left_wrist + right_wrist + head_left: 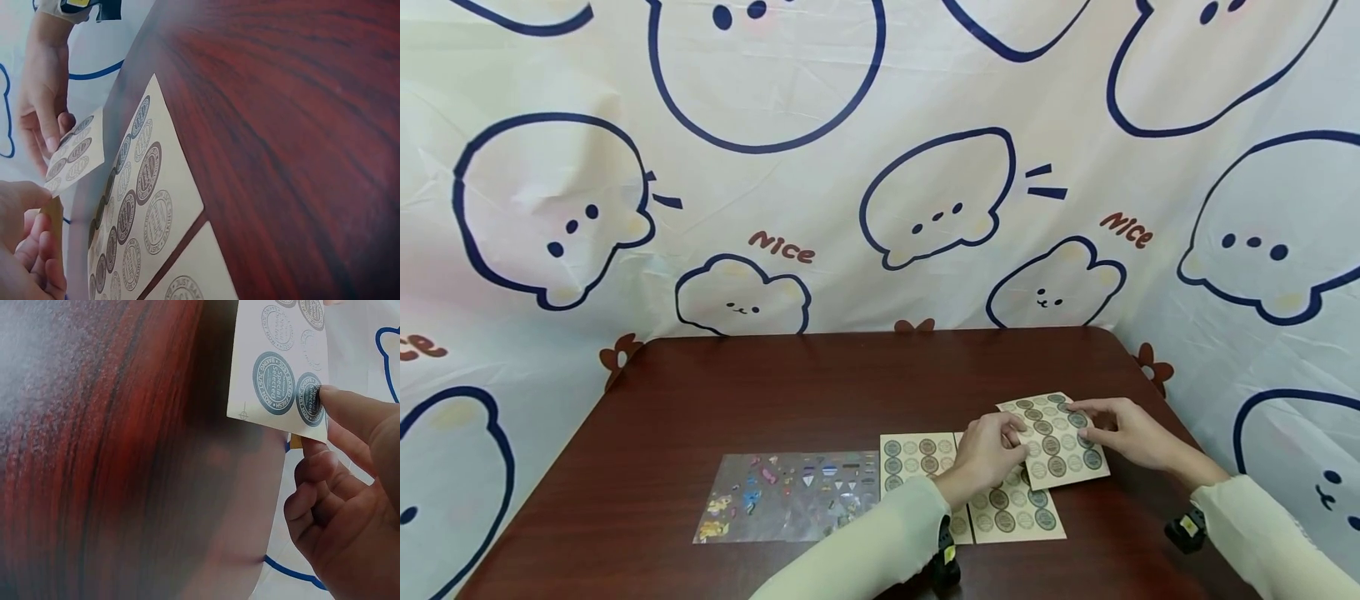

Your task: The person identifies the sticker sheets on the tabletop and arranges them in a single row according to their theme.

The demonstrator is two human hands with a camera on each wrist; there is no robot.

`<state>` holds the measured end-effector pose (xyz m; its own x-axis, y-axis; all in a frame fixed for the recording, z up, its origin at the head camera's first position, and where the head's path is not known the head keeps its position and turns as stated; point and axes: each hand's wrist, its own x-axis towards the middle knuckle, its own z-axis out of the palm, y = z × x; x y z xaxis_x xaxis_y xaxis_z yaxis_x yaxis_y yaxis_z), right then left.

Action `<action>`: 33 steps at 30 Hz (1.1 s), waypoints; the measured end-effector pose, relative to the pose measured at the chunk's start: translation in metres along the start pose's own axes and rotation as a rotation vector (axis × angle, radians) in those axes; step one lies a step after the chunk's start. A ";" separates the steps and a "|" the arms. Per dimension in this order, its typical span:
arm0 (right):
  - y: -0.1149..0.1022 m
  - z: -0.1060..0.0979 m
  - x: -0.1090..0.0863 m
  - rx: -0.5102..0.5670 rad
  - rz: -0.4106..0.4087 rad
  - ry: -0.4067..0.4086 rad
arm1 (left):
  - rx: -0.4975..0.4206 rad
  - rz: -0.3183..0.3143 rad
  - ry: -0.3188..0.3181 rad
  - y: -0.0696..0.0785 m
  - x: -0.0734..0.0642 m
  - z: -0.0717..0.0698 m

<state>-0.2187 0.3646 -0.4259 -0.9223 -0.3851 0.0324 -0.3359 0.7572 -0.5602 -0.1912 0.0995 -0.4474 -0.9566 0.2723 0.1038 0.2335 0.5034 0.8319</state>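
A cream sticker sheet point(1060, 442) printed with rows of round seals is raised at a tilt over the table. My left hand point(988, 450) pinches its left edge, and my right hand point(1123, 429) pinches the right edge with the thumb on top. In the right wrist view the right thumb point(356, 412) presses beside a dark seal, the other fingers curling beneath. Under the raised sheet lies a similar sheet point(1018, 525), partly covered. Left of that, another seal sheet point(898, 454) lies flat, partly hidden by the left hand and arm.
A clear plastic sheet point(775, 508) with small colourful stickers lies left of the seal sheets. The dark brown wooden table point(850, 383) ends at a cloth backdrop point(835, 200) with cartoon outlines. Both wrists carry black cameras point(1186, 530).
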 end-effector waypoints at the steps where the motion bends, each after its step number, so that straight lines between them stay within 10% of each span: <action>1: 0.000 0.000 0.000 -0.001 0.001 0.000 | 0.000 0.001 0.001 0.000 0.000 0.001; 33: 0.016 0.001 -0.011 0.036 -0.018 -0.037 | 0.091 0.014 -0.079 0.006 -0.001 0.005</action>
<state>-0.2139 0.3805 -0.4363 -0.9083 -0.4181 0.0124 -0.3444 0.7307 -0.5895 -0.1884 0.1060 -0.4453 -0.9374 0.3414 0.0688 0.2649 0.5709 0.7771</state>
